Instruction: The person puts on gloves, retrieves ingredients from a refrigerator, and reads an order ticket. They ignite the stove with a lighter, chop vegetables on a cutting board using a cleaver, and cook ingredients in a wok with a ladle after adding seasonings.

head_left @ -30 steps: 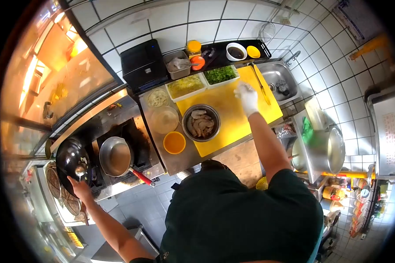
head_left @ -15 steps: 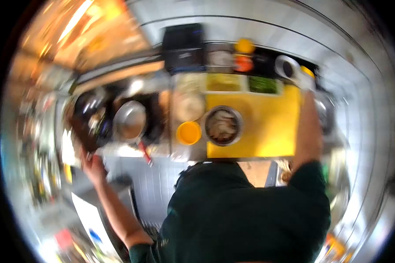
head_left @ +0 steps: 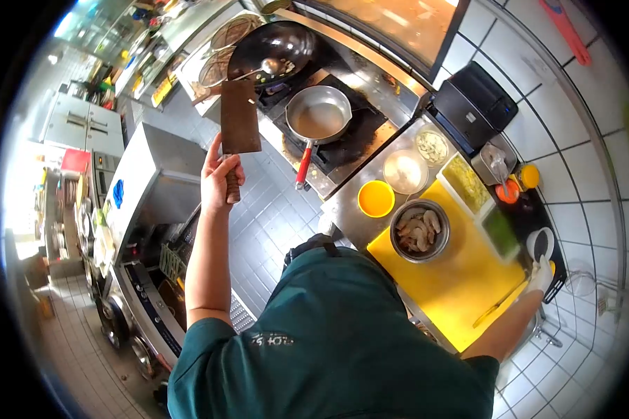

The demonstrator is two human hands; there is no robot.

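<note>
My left hand (head_left: 220,174) is closed around the wooden handle of a cleaver (head_left: 240,119), its broad blade pointing up over the floor beside the stove. My right hand (head_left: 540,274), in what looks like a white glove, reaches past the far end of the yellow cutting board (head_left: 461,293). Next to its fingers is a white round container (head_left: 540,244) with a dark inside; whether they grip it is unclear. A thin brownish stick-like thing (head_left: 500,304) lies by my right forearm. On the board, a metal bowl (head_left: 419,231) holds peeled-looking shrimp (head_left: 421,229).
A saucepan (head_left: 318,115) with a red handle and a black wok (head_left: 272,52) with a ladle stand on the stove. Beside the board are an orange bowl (head_left: 376,199), a bowl of pale contents (head_left: 405,172) and a tray of chopped vegetables (head_left: 466,183).
My view has swung leftward, so the counter now appears slanted on the right. The cleaver in my left hand, blurred before, now shows clearly with its blade upright.
</note>
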